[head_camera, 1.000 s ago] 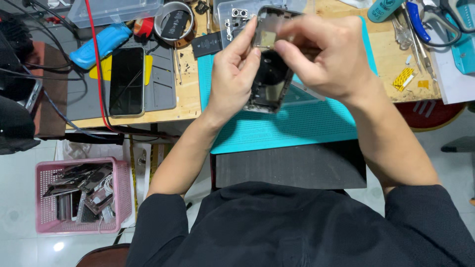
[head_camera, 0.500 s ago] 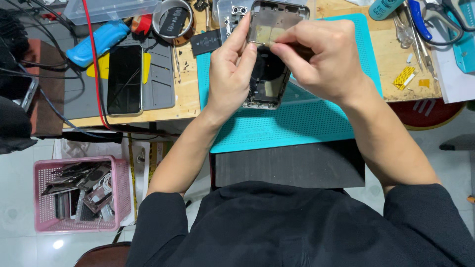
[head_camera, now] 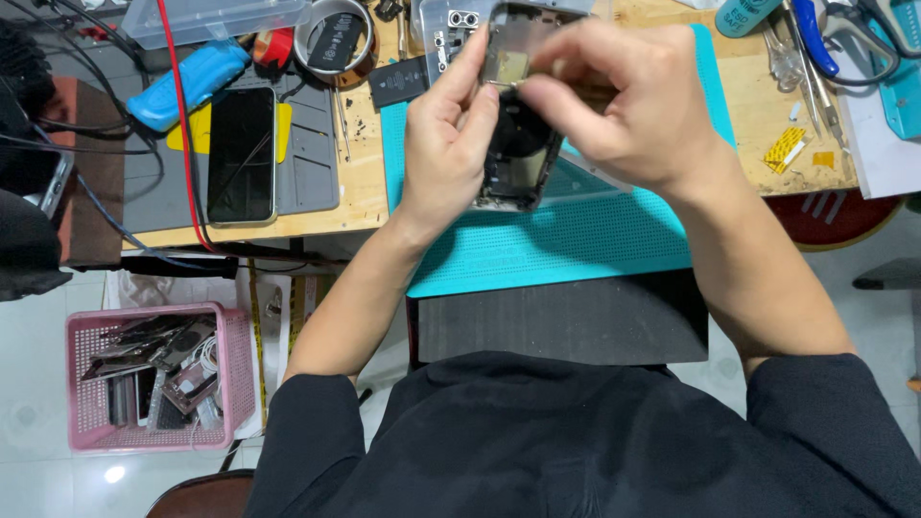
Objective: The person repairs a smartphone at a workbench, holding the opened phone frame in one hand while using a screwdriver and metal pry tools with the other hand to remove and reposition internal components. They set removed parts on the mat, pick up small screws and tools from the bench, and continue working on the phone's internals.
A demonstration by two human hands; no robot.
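Note:
I hold an opened black phone housing (head_camera: 518, 144) above the teal work mat (head_camera: 576, 240). My left hand (head_camera: 446, 144) grips its left edge, thumb up by the top. My right hand (head_camera: 628, 101) covers the housing's upper right, with fingertips pinched at a small metal part (head_camera: 507, 67) near the top. Most of the housing's right side is hidden under my right hand.
A black phone (head_camera: 240, 153) lies on a grey mat (head_camera: 312, 158) at the left, beside a blue tool (head_camera: 187, 82) and a tape roll (head_camera: 336, 38). Tweezers and scissors (head_camera: 815, 48) lie at the right. A pink basket (head_camera: 144, 379) of parts stands on the floor.
Both hands and the housing have stayed in nearly the same spot. My right fingers have shifted slightly toward the top of the housing.

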